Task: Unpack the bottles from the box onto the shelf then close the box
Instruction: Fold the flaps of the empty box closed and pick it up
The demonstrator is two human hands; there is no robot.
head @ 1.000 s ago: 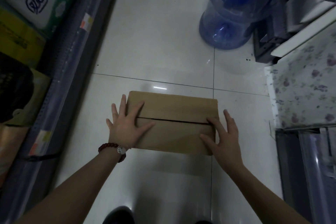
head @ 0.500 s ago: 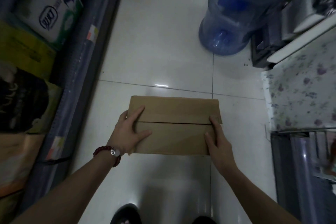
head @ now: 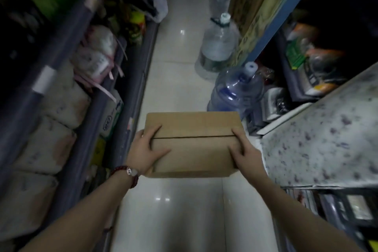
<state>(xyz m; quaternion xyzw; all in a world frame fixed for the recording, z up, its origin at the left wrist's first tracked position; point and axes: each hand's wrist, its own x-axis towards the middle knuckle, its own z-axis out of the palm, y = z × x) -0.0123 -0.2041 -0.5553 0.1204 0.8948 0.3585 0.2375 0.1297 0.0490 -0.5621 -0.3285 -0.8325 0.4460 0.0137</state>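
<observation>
Your two hands hold the cardboard box (head: 193,143) above the aisle floor (head: 184,47), between the shelf (head: 86,88) on your left and the speckled-top unit (head: 323,145) on your right.

Grip, left hand (head: 146,152): curled round the box's near-left corner, thumb lying on the near flap, fingers on top across the seam. A red bead bracelet (head: 131,173) sits at that wrist.

Grip, right hand (head: 244,152): clamped on the near-right corner, fingers on top, thumb on the near flap. The undersides of both palms are hidden, so how much they bear from below cannot be told.

Judgement: taking opposite corners keeps the box level and, with fingers over the seam, keeps the flaps down while it is carried.

Materials: plain brown corrugated card, matte, rectangular, two top flaps meeting at a thin dark seam; no tape visible. The box is shut, so its bottles are out of sight, and whether any remain inside cannot be told.

Surroundings: glossy pale tiles with light glare; a blue translucent water jug (head: 235,92) stands just beyond the box's far-right corner, a clear one (head: 218,45) farther up the aisle. Soft white sacks (head: 51,145) fill the left shelf.

Next step, as a guess: carry it to the target shelf and set it down before opening.
</observation>
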